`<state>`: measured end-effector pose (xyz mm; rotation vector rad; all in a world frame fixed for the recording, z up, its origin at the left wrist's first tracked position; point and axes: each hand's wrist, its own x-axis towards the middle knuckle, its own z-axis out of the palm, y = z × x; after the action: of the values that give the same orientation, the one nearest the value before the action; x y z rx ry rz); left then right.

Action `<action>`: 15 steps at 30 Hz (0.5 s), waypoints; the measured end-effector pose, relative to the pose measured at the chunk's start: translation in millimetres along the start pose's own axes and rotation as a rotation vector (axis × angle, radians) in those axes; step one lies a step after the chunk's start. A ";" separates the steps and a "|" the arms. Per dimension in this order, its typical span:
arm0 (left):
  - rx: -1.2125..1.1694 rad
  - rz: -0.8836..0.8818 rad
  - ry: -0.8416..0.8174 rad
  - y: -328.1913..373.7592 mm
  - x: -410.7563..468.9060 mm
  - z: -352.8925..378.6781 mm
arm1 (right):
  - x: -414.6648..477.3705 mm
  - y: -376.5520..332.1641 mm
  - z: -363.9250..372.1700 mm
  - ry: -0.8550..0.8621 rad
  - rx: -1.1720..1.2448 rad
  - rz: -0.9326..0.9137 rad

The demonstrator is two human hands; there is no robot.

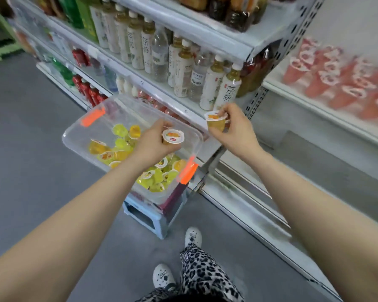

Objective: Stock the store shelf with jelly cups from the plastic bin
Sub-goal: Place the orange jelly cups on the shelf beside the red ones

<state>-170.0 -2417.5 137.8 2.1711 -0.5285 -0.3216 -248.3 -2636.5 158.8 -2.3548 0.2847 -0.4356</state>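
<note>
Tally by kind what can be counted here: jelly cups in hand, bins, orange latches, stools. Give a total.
Jelly cups in hand: 2, left cup in left hand, right cup in right hand
Plastic bin: 1
Orange latches: 2
Stool: 1
Total: 6

Both bare forearms reach forward, the 2 hands level and apart. The left hand (153,142) curls its fingers round 1 jelly cup (173,136), lid tipped toward the camera. The right hand (236,127) pinches a second jelly cup (215,121) upright at its rim.
</note>
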 end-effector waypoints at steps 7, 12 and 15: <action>0.111 0.240 -0.125 94.1 2.2 45.9 | -61.9 25.9 -104.4 0.237 -0.064 0.104; 0.141 0.407 -0.216 171.8 -3.5 92.4 | -108.4 48.2 -176.4 0.434 -0.037 0.201; 0.161 0.522 -0.271 218.9 -9.4 127.8 | -135.9 62.5 -219.3 0.524 -0.087 0.239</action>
<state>-286.4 -2620.3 236.1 2.0567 -1.2792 -0.2910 -463.0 -2772.5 235.6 -2.2160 0.8314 -0.9329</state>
